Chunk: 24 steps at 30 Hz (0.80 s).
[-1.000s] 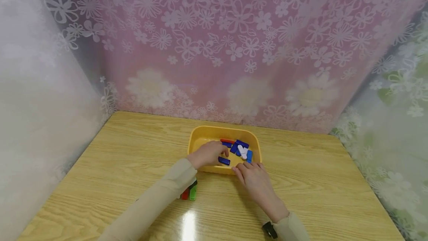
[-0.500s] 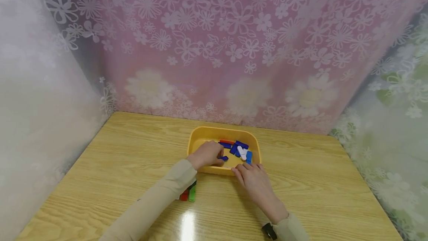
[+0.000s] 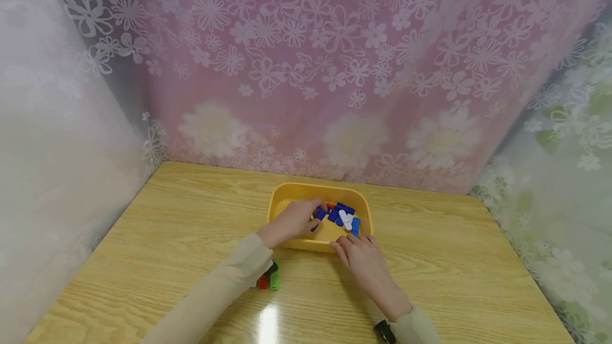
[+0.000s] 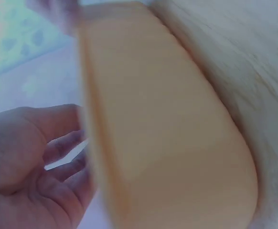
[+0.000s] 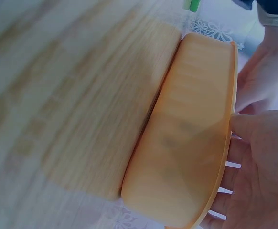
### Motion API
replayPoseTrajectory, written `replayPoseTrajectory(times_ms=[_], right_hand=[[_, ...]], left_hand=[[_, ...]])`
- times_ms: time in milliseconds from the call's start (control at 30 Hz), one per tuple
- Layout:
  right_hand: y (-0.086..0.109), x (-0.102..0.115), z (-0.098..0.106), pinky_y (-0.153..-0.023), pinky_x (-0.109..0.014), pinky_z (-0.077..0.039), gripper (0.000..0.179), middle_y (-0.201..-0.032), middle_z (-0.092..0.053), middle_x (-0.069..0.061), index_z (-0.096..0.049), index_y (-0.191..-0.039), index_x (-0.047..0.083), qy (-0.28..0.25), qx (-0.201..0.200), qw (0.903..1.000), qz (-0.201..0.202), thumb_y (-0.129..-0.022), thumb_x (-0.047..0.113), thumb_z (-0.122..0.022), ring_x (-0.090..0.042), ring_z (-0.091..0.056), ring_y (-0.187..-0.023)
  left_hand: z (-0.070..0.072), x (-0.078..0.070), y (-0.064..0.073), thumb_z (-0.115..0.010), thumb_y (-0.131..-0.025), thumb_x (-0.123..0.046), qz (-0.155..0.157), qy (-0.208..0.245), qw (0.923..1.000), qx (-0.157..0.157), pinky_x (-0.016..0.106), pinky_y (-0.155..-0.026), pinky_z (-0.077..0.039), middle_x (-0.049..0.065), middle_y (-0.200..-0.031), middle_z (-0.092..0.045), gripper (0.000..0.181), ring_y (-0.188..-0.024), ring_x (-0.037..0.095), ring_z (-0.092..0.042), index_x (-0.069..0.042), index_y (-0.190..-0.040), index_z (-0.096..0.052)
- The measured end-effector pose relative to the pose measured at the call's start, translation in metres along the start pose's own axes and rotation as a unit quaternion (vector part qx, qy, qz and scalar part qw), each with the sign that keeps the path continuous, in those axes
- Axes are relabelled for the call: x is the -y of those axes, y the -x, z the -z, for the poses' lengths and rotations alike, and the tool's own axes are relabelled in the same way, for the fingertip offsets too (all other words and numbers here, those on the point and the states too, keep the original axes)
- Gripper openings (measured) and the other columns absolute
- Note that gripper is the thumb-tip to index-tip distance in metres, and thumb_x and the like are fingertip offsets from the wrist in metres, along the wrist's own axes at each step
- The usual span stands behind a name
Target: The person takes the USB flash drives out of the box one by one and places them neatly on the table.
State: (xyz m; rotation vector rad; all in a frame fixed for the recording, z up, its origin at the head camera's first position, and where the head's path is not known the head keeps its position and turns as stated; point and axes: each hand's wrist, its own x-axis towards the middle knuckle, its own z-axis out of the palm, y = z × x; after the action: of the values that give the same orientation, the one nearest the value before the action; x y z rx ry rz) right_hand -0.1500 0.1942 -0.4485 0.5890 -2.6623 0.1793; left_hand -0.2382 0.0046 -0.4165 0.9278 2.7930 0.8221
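Observation:
A yellow plastic bin [image 3: 321, 246] holds several small oblong pieces. My left hand [image 3: 292, 220] reaches over its near left side, pinching a dark blue oblong piece [image 3: 319, 217] between thumb and fingers. In the left wrist view the bin's wall hides the fingertips of that left hand [image 4: 38, 157]. My right hand [image 3: 367, 256] grips the near rim toward the right, its fingers hooked over the edge. The right wrist view shows the thumb [image 5: 244, 125] at the rim. Right of the pinched piece lie white pieces [image 3: 345, 220], a lighter blue one [image 3: 355, 226] and more dark blue ones [image 3: 345, 208].
The bin stands on a wood-grain table [image 3: 430, 259]. Before it, partly under my left sleeve [image 3: 224, 280], lie a green piece [image 3: 274, 280] and a red piece [image 3: 263, 283]. A pink floral curtain [image 3: 306, 68] hangs behind the table, with pale cloth [image 3: 67, 121] at the sides.
My left hand has picked up the dark blue piece from the bin's near part, turned it and moved slightly up. The right hand has stayed at the rim.

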Motion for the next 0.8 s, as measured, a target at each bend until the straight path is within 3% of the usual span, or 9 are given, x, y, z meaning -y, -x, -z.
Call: replayPoseTrajectory(times_ms=[167, 300, 533, 800], right_hand=[[-0.001, 0.000, 0.000, -0.076, -0.041, -0.048, 0.021, -0.077, -0.066, 0.002, -0.071, -0.087, 0.013, 0.000, 0.010, 0.9999, -0.008, -0.100, 0.028, -0.065, -0.023, -0.063, -0.076], [-0.001, 0.001, 0.001, -0.077, -0.042, -0.048, 0.022, -0.078, -0.066, 0.002, -0.071, -0.087, 0.013, -0.001, 0.020, 0.9997, -0.014, -0.101, 0.029, -0.064, -0.023, -0.064, -0.077], [-0.001, 0.001, 0.000, -0.075, -0.041, -0.048, 0.021, -0.077, -0.065, 0.001, -0.071, -0.086, 0.012, -0.002, 0.011, 0.9999, -0.012, -0.099, 0.028, -0.066, -0.025, -0.063, -0.076], [0.001, 0.002, 0.001, -0.073, -0.040, -0.047, 0.019, -0.076, -0.065, 0.002, -0.070, -0.085, 0.013, -0.004, -0.003, 1.0000, -0.004, -0.099, 0.027, -0.067, -0.026, -0.063, -0.075]], left_hand=[[0.013, -0.006, 0.018, -0.070, -0.097, -0.013, -0.030, 0.048, 0.9971, -0.051, 0.028, -0.073, -0.057, 0.009, -0.106, -0.069, 0.027, -0.089, 0.021, -0.068, -0.007, -0.121, -0.061], [0.018, -0.008, 0.034, -0.069, -0.097, -0.009, -0.045, 0.071, 0.9939, -0.071, 0.028, -0.076, -0.058, 0.009, -0.112, -0.068, 0.029, -0.092, 0.021, -0.070, -0.007, -0.124, -0.061], [0.021, -0.011, 0.064, -0.071, -0.096, -0.010, -0.049, 0.074, 0.9945, -0.056, 0.023, -0.072, -0.056, 0.005, -0.111, -0.071, 0.026, -0.089, 0.017, -0.070, -0.010, -0.120, -0.064], [0.002, -0.004, 0.091, -0.076, -0.091, -0.007, -0.054, 0.062, 0.9962, -0.027, 0.019, -0.067, -0.052, 0.002, -0.096, -0.071, 0.025, -0.081, 0.009, -0.065, -0.011, -0.113, -0.065]])
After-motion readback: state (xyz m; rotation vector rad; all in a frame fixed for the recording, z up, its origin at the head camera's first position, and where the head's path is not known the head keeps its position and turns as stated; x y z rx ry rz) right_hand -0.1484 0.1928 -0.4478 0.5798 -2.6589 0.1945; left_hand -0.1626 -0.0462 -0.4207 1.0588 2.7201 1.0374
